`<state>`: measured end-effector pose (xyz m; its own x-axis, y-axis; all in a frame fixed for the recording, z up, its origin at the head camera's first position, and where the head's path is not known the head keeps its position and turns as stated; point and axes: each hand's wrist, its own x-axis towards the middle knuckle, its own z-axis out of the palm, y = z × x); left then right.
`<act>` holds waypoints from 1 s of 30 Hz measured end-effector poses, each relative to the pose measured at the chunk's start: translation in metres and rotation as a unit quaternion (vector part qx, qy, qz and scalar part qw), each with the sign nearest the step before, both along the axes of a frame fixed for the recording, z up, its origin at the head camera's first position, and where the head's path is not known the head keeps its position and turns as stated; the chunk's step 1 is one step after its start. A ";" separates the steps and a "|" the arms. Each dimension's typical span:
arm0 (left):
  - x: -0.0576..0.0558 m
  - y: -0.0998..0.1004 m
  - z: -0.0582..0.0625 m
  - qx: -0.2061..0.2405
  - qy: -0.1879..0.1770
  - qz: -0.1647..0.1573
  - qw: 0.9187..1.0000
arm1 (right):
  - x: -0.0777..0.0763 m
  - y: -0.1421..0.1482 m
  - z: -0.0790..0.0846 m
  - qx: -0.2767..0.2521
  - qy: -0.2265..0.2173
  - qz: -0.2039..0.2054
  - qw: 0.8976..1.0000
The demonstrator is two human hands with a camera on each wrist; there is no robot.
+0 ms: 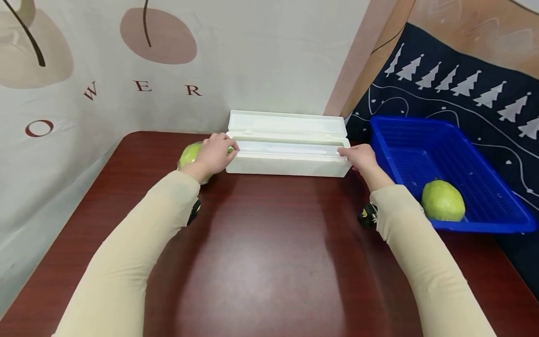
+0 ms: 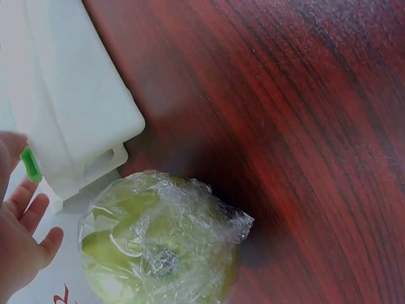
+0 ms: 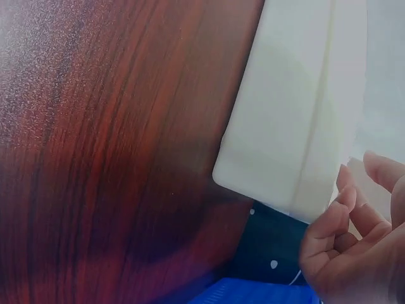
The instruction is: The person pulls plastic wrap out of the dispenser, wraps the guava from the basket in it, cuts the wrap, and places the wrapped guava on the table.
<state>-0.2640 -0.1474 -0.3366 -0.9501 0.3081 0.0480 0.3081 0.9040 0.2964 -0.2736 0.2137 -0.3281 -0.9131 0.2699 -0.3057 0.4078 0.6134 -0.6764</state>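
A white cling film dispenser stands at the table's far edge, its lid raised. My left hand is at its left end, with thumb and finger about a small green slider. The other fingers are spread, touching nothing visible. At the right end, my right hand pinches the edge of the clear cling film along the dispenser's top; the film is hard to make out in the right wrist view. A green fruit wrapped in film lies beside the dispenser, partly behind my left hand in the head view.
A blue plastic basket stands on the right, holding one unwrapped green fruit. The dark red wooden table reaches back to a printed cloth. A dark cloth with white trees hangs behind the basket.
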 end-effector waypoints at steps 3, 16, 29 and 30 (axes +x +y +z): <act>-0.002 0.003 -0.002 -0.015 0.018 0.003 1.000 | -0.001 -0.001 -0.001 0.023 0.010 0.015 1.000; -0.010 0.014 0.003 -0.034 0.025 0.028 0.999 | -0.009 0.002 0.003 -0.029 0.021 -0.007 0.999; -0.019 0.020 0.008 -0.026 0.072 0.070 0.995 | -0.017 -0.003 -0.006 -0.103 0.141 -0.070 0.982; -0.020 0.021 0.009 -0.030 0.073 0.076 0.994 | -0.018 -0.004 -0.007 -0.105 0.150 -0.076 0.980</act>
<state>-0.2838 -0.1267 -0.3277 -0.9702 0.1689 0.1740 0.2032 0.9578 0.2034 -0.2917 0.2098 -0.3347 -0.9247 0.3692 -0.0925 0.2466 0.3962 -0.8844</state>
